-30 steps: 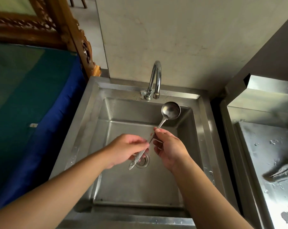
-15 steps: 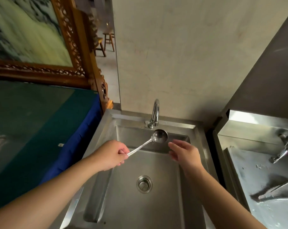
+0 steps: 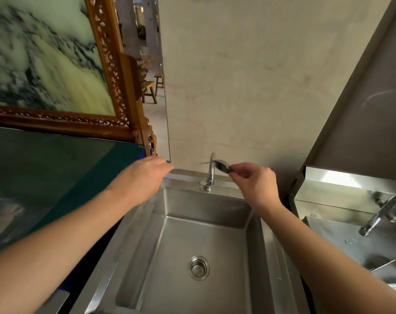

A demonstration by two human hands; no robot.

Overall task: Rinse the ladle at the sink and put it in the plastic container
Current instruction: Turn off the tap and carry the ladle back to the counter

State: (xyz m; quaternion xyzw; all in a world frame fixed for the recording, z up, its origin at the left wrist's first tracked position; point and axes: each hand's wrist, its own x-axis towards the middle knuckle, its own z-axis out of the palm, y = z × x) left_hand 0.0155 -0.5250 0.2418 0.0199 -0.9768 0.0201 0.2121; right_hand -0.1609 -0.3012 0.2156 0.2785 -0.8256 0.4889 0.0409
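Nearest to me, both forearms reach up from 7 and 5 o'clock over the steel sink, whose basin fills the lower middle; its round drain strainer sits at about 6 o'clock.

My left hand hovers at about 10 o'clock from the drain, above the sink's back left corner, palm down and blurred. I see nothing in it, though I cannot tell whether the fingers are loosely curled or flat.

My right hand is raised at about 1 o'clock from the drain, above the back rim, fingertips pinched on the ladle. Only the bowl shows, sticking out toward 9 o'clock from the fingers and lying just beside the curved top of the faucet; I cannot tell whether they touch. The handle is hidden by the hand.

The faucet stands upright on the back ledge at 12 o'clock. At 3 o'clock lies a second steel counter with another tap over it.

Farther off, the beige wall rises behind the sink. At 10 o'clock hangs a carved wooden frame around a green marbled panel, and past it, through a gap, wooden stools.
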